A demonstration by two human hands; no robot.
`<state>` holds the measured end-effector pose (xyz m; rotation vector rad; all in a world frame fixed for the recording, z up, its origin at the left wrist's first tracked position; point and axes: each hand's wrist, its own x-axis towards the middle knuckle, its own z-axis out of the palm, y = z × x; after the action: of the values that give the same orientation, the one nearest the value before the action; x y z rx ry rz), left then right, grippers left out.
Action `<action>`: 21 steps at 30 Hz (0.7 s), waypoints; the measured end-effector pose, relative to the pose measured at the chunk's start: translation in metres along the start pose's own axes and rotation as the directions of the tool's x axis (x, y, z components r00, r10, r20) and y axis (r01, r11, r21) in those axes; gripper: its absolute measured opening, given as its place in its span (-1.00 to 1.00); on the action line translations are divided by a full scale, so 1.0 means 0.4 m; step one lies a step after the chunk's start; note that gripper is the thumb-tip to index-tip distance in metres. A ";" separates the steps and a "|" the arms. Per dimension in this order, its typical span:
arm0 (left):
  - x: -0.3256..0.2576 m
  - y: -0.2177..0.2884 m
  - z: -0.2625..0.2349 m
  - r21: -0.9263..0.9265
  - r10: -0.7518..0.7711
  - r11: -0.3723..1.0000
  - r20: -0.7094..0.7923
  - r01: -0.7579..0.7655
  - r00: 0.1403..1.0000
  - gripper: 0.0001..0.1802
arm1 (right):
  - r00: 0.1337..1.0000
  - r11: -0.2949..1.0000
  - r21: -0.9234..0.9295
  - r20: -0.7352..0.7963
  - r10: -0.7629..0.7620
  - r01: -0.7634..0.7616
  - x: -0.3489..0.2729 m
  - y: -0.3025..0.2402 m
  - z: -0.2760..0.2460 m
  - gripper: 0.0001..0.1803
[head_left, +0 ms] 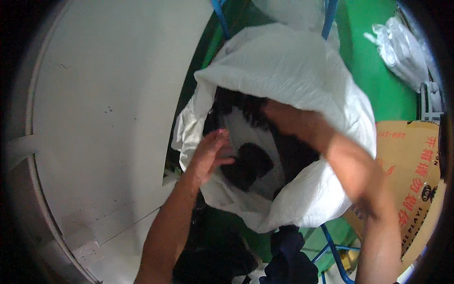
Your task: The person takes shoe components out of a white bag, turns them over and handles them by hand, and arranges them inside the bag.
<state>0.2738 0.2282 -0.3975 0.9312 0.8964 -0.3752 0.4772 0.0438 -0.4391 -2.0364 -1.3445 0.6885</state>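
Observation:
A large white woven sack (288, 61) stands in front of me with its mouth wide and its rim folded outward. Dark pieces (253, 165) and a pale, greyish sheet-like thing (241, 125) lie inside; their kind is hard to make out. My left hand (210, 154) is at the sack's left rim, fingers apart and somewhat blurred, holding nothing that I can see. My right forearm reaches over the right rim into the sack. Down among the dark contents, my right hand (257, 111) is lost in shadow, so its fingers do not show clearly.
A pale wall-like panel (109, 94) fills the left side. Blue metal legs (331, 16) stand behind the sack on a green floor (369, 90). To the right lie a printed cardboard box (402, 175) and a white plastic bag (402, 52). Dark cloth (288, 258) is below the sack.

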 end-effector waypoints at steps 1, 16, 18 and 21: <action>-0.063 0.059 -0.042 -0.148 -0.043 0.989 -0.081 0.031 0.996 -0.13 | 0.992 0.894 -0.434 0.092 -0.083 0.115 0.050 -0.229 0.010 -0.46; -0.135 0.081 0.018 0.154 0.084 0.979 0.282 -0.132 0.956 -0.19 | 0.818 0.768 0.415 0.526 0.233 -0.487 -0.195 -0.280 -0.090 -0.31; -0.183 0.102 0.006 0.101 0.106 0.986 0.232 -0.132 0.967 -0.21 | 0.999 0.818 0.576 -0.024 0.024 -0.006 -0.236 -0.290 -0.084 -0.35; -0.201 0.124 -0.026 0.030 0.128 0.991 0.074 -0.131 0.989 -0.32 | 0.813 0.561 0.818 -0.237 0.532 -0.129 -0.278 -0.350 -0.136 -0.47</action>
<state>0.2521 0.2579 -0.3100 0.9963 0.7612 -0.3118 0.3890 -0.0268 -0.2902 -1.5561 -0.2290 0.7112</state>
